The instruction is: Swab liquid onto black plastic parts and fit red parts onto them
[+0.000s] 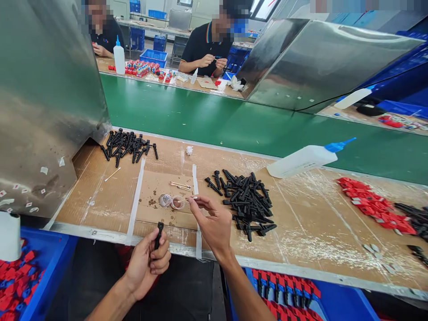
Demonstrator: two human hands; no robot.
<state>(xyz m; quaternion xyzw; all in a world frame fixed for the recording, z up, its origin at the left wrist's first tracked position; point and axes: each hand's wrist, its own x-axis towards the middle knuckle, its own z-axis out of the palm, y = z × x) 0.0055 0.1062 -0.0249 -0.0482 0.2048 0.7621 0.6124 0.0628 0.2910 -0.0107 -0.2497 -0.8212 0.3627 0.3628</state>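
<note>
Fingers of my left hand (147, 263) are wrapped around a small black plastic part (158, 235), held upright just off the near edge of the cardboard-covered table (107, 200). To its right, my right hand (210, 223) pinches a thin swab stick (187, 200), its tip at a small clear glue dish (177, 202). Further right lie a heap of black parts (247, 200) and a tipped white squeeze bottle (306, 158).
</note>
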